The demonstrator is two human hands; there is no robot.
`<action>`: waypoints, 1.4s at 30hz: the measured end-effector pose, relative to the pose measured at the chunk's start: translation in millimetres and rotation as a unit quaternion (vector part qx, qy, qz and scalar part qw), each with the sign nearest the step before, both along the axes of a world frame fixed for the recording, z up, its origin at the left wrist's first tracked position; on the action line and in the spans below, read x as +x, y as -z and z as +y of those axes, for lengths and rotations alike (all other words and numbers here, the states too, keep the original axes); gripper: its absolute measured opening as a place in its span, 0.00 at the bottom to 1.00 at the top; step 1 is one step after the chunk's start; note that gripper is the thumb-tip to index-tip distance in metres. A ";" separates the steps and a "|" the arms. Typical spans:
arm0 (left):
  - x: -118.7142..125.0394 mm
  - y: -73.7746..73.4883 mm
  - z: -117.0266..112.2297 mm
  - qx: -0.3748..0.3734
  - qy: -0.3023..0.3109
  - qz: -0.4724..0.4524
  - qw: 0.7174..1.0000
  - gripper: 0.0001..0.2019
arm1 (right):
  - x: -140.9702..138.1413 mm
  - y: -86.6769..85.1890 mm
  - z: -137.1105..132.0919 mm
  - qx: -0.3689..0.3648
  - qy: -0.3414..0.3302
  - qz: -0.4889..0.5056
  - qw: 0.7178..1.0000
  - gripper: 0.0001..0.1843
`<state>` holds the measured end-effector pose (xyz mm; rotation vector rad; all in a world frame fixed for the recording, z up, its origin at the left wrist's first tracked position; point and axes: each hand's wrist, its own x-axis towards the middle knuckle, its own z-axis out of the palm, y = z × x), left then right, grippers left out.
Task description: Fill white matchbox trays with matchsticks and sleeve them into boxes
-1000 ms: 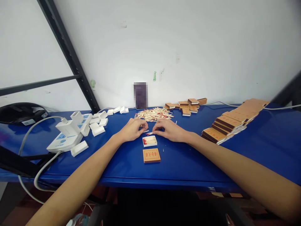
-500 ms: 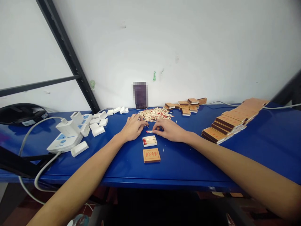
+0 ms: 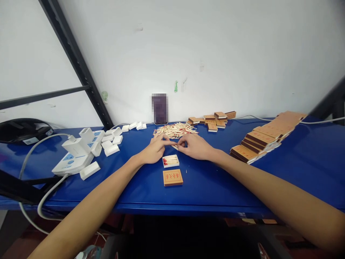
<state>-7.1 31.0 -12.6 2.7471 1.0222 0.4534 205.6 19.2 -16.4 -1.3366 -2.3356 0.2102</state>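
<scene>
My right hand (image 3: 196, 146) pinches a few matches (image 3: 174, 147) between thumb and fingertips, just in front of the loose match pile (image 3: 176, 129). My left hand (image 3: 154, 150) holds nothing that I can see; its index finger reaches across to the right fingertips at the matches. Below the hands lies a white matchbox tray (image 3: 170, 166), partly filled with matches, red heads to the left. Nearer the table's front edge rests an orange-brown matchbox sleeve (image 3: 173, 177) with red characters on top.
Stacked matchboxes (image 3: 262, 138) spread over the right side, with more boxes (image 3: 212, 120) by the wall. A phone-like dark panel (image 3: 161, 109) leans behind the pile. On the left are white trays (image 3: 110, 147), a power strip (image 3: 71, 162) with chargers, and cables.
My left index finger has stretched right to meet the right fingertips. The right hand still pinches matches and has shifted only slightly; the red heads are now covered by the left hand.
</scene>
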 end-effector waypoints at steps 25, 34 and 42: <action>6.0 -8.3 -0.2 0.095 -0.006 0.142 0.985 0.11 | -8.6 10.8 3.6 0.037 -0.099 -0.061 0.993 0.07; -4.1 -39.9 -28.1 -0.005 0.027 0.070 0.997 0.11 | -6.4 -16.8 -20.4 -0.019 -0.164 -0.012 0.986 0.06; -10.4 -40.0 -31.8 -0.098 0.051 -0.003 0.994 0.08 | -1.7 -18.0 -30.8 -0.023 -0.212 -0.054 0.976 0.05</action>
